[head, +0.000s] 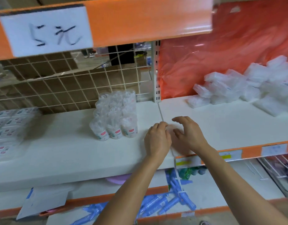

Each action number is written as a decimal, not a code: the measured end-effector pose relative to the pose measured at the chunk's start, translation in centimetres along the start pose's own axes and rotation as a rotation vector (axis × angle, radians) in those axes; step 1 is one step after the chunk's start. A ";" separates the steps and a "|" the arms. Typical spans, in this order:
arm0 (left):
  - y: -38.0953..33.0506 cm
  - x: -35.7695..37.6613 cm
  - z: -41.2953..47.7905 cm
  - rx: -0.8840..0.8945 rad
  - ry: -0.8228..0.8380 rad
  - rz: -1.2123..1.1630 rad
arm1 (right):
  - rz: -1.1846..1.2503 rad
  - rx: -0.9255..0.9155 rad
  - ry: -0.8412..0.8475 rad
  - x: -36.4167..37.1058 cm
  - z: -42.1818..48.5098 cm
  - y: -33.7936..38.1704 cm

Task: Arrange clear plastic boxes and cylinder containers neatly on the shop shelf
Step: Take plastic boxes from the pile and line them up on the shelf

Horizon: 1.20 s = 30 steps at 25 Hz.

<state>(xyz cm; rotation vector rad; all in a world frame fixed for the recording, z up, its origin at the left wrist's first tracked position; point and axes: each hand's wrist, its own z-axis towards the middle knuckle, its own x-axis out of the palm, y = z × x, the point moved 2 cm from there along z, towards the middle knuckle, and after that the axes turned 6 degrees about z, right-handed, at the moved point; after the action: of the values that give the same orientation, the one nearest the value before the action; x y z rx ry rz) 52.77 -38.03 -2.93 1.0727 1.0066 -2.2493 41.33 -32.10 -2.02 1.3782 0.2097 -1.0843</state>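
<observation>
Clear cylinder containers (115,115) stand in tight rows on the white shelf (67,143), left of centre. A loose heap of clear plastic boxes (234,85) lies at the shelf's right rear against an orange plastic sheet. My left hand (157,140) hovers over the shelf just right of the cylinders, fingers curled, nothing visible in it. Right beside it is my right hand (188,134), fingers spread and curved, empty. Both hands are blurred.
Flat printed packs (8,127) are stacked at the shelf's far left. A wire grid (59,88) backs the left bay, and a metal upright (156,70) divides the bays. An orange shelf edge with a price sign (46,28) hangs overhead. Blue items (172,202) fill the lower shelf.
</observation>
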 end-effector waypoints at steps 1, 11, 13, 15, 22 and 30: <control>-1.0 0.6 0.4 -0.006 0.039 -0.017 | -0.002 0.014 -0.002 -0.8 -0.1 -0.8; -13.5 8.1 5.4 -0.028 0.146 -0.162 | -0.026 0.120 -0.164 -11.9 1.2 -11.7; -15.4 9.4 6.7 -0.072 0.141 -0.226 | -0.017 0.128 -0.237 -13.9 2.1 -13.4; -17.1 10.5 8.0 -0.153 0.150 -0.300 | -0.002 0.135 -0.300 -15.7 3.4 -14.9; -20.8 12.8 10.7 -0.225 0.178 -0.281 | -0.013 0.093 -0.409 -19.2 9.0 -16.9; -23.1 15.2 11.5 -0.067 0.119 -0.130 | -0.171 0.022 -0.253 -18.4 11.8 -18.2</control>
<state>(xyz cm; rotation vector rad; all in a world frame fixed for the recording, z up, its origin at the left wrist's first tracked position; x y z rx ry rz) 23.27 -33.51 -0.45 1.1540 1.2250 -2.2566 13.17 -29.85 1.35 1.2449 0.1326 -1.3955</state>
